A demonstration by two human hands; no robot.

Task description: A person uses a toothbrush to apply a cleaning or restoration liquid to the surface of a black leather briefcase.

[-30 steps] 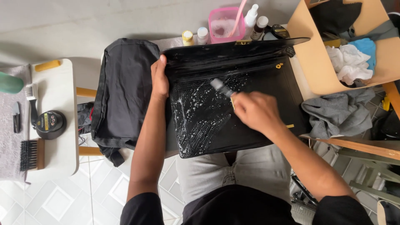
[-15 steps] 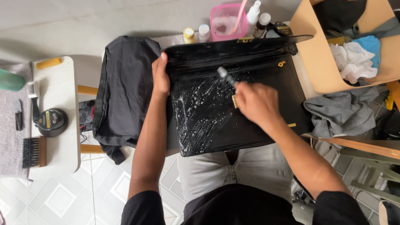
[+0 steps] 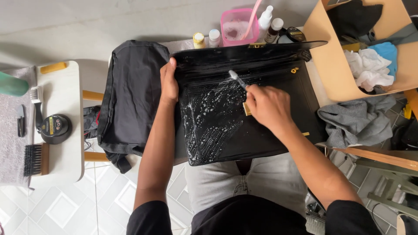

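White floor tiles spread beneath a seated person whose lap carries a glossy black leather flap bag, lying open and speckled with white foam. It looks stiff but slick where wet, likely of middling weight, so I would judge the dry edge the safest hold. That is where the left hand grips, fingers curled over the bag's left rim. The right hand is closed around one slim grey-tipped brush, its tip on the foamy panel. One black cloth dust bag lies beside. Behind stand four small bottles and one pink plastic tub. A small white surface to the left holds one wooden brush.
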